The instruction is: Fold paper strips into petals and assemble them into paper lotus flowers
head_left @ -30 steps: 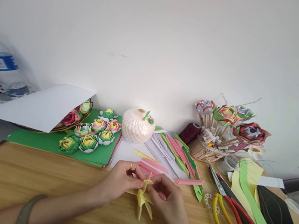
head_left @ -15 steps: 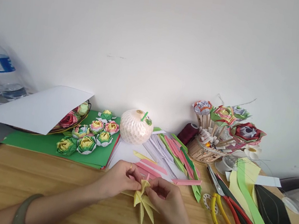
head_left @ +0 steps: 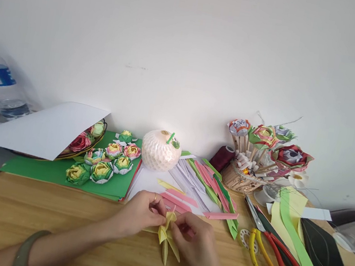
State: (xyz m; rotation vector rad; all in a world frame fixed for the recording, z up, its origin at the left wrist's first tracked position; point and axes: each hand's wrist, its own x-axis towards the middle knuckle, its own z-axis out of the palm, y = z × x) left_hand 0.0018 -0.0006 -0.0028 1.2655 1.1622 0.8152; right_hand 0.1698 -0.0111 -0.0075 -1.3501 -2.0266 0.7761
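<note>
Low over the front of the wooden table, a folded yellow paper piece (head_left: 164,235) with several pointed petals is held between both hands. My left hand (head_left: 143,213) pinches its upper left part between thumb and fingers. From the other side, my right hand (head_left: 193,232) grips its right edge, covering some of the petals. Just behind the hands lie folded pink paper strips (head_left: 180,197) and a yellow strip (head_left: 171,186) on white paper. Grey-white, pink and green folded strips (head_left: 214,186) fan out farther back.
Finished paper flowers (head_left: 102,170) sit on green card (head_left: 39,172) at left, beside a white sheet (head_left: 40,122) over a basket. A white textured ball (head_left: 161,150) stands behind. Scissors (head_left: 278,261), a purple thread spool (head_left: 222,158) and a flower basket (head_left: 244,181) are right.
The yellow paper has turned slightly in my fingers, and its lower petals have swung a little to the left. Both hands keep their hold.
</note>
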